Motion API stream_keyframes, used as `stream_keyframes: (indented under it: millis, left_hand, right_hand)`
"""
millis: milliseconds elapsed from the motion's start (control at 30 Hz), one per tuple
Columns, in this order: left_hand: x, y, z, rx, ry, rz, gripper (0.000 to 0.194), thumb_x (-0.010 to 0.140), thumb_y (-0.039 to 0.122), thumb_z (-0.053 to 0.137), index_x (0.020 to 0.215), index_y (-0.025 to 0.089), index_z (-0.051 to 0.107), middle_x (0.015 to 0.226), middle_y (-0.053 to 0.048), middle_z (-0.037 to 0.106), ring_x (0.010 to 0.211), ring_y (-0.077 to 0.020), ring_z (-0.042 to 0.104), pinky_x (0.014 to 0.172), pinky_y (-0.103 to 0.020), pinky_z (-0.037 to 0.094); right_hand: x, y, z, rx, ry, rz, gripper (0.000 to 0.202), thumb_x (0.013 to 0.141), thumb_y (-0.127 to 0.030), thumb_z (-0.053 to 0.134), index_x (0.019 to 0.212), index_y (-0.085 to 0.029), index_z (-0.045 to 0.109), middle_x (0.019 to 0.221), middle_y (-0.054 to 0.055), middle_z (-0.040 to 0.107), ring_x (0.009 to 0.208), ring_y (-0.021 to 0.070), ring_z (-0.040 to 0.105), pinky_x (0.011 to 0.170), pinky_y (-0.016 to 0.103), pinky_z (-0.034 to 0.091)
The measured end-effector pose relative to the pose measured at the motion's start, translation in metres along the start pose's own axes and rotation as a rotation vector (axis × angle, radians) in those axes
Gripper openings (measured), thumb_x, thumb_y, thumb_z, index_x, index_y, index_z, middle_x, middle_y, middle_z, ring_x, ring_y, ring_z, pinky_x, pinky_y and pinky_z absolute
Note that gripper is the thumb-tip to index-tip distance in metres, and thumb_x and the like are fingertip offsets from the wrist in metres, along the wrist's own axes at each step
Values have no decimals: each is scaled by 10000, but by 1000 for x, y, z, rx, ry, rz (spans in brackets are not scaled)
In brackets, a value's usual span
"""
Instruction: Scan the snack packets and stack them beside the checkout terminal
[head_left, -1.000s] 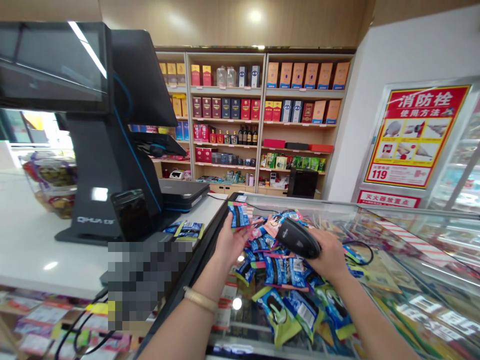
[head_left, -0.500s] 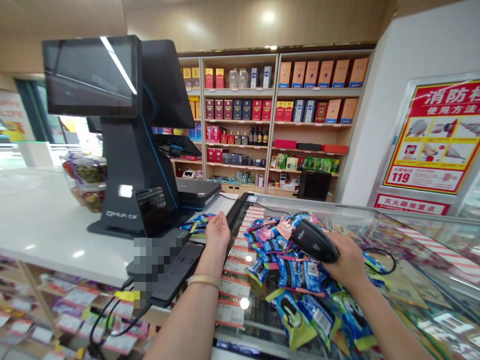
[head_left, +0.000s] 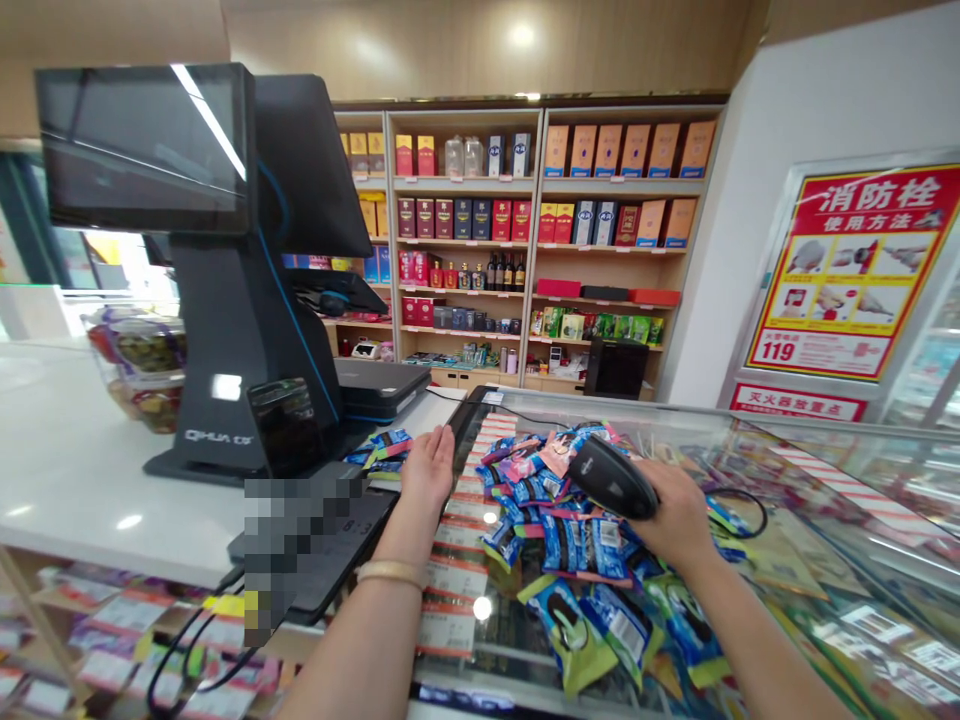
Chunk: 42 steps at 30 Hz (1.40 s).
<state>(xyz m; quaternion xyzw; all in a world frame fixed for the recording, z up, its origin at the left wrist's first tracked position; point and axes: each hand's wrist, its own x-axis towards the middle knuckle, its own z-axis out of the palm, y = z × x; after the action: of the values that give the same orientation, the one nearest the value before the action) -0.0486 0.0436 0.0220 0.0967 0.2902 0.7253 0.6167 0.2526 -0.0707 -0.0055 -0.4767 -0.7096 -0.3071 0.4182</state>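
Observation:
My right hand (head_left: 673, 515) grips a black handheld barcode scanner (head_left: 611, 478), its head pointing left above a heap of small blue snack packets (head_left: 577, 545) on the glass counter. Some packets have pink or green ends, and barcodes show on a few. At the left edge of the glass, my left hand (head_left: 429, 465) is turned partly palm up, fingers stretched out, and I see nothing in it. Just left of its fingers lies a small group of similar blue packets (head_left: 384, 450) on the white counter.
A black point-of-sale terminal (head_left: 232, 330) stands on the white counter (head_left: 67, 440) at left, with a dark flat device (head_left: 345, 545) and cables before it. Plastic jars (head_left: 146, 365) sit behind. Shelves of boxes (head_left: 465, 220) line the back wall.
The view has swung slightly, shifting the counter scene left. My left hand's fingers have opened out beside the small packet group. The scanner stays in my right hand over the heap.

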Motion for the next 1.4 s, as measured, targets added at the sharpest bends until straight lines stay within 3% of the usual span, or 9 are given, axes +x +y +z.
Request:
stream_keyframes:
  millis: [200, 367, 567, 767, 900, 967, 1100, 1233, 1400]
  left_hand:
    - [-18, -32, 3, 494, -272, 56, 171, 677, 62, 722, 826, 131, 675, 702, -37, 678, 560, -98, 602, 559, -182, 464]
    - [-25, -54, -2, 783, -445, 292, 331, 522, -9, 784, 772, 198, 712, 750, -20, 686, 799, -169, 642, 754, -218, 479]
    - [-30, -61, -7, 737, -483, 247, 400, 500, -107, 708, 741, 213, 715, 804, -31, 694, 996, -207, 621, 871, -224, 447]
    - [-26, -60, -4, 785, -495, 313, 338, 511, -15, 774, 739, 231, 728, 796, -27, 699, 882, -199, 637, 807, -227, 479]
    - [-20, -56, -3, 826, -438, 322, 151, 626, 112, 756, 744, 203, 728, 705, -12, 694, 722, -175, 639, 680, -217, 496]
    - [-20, -54, -2, 802, -396, 286, 15, 718, 181, 704, 726, 171, 712, 622, 0, 658, 609, -150, 614, 579, -200, 482]
    - [-23, -50, 1, 565, -306, 86, 202, 857, 273, 586, 730, 130, 652, 601, -24, 631, 527, -132, 610, 499, -202, 498]
    - [-28, -45, 8, 294, -179, -107, 160, 882, 260, 573, 795, 132, 617, 653, -44, 633, 547, -118, 625, 501, -200, 546]
    - [-34, -42, 14, 161, -245, -315, 172, 907, 257, 539, 870, 112, 624, 773, -92, 677, 624, -113, 652, 545, -178, 577]
  right_hand:
    - [1, -1, 0, -27, 40, -2, 253, 739, -302, 547, 931, -178, 655, 860, 95, 702, 806, 246, 646, 691, 341, 477]
    - [1, 1, 1, -32, 30, 27, 249, 735, -266, 543, 941, -184, 657, 873, 87, 704, 801, 234, 642, 699, 334, 466]
    - [3, -1, 0, -26, 51, 11, 253, 725, -277, 549, 936, -185, 654, 873, 90, 707, 808, 244, 643, 695, 338, 464]
    - [2, -1, 1, -31, 30, 29, 269, 724, -293, 557, 950, -189, 659, 890, 95, 706, 817, 248, 642, 695, 335, 458]
    - [2, -1, 1, -41, 39, 32, 249, 726, -301, 557, 923, -187, 657, 872, 91, 708, 807, 243, 643, 688, 332, 457]
    - [3, -2, 1, -44, 50, 21, 246, 728, -301, 556, 920, -183, 653, 866, 91, 710, 802, 241, 645, 686, 334, 458]
    - [3, -3, 0, -39, 56, 12, 238, 730, -291, 553, 919, -184, 650, 861, 89, 711, 798, 240, 649, 687, 336, 461]
    - [3, -3, 1, -23, 46, 25, 253, 724, -309, 571, 924, -178, 653, 868, 93, 710, 804, 245, 648, 694, 341, 464]
    - [4, -6, 0, -13, 42, 33, 242, 725, -302, 564, 912, -189, 665, 858, 89, 704, 794, 244, 641, 700, 347, 464]
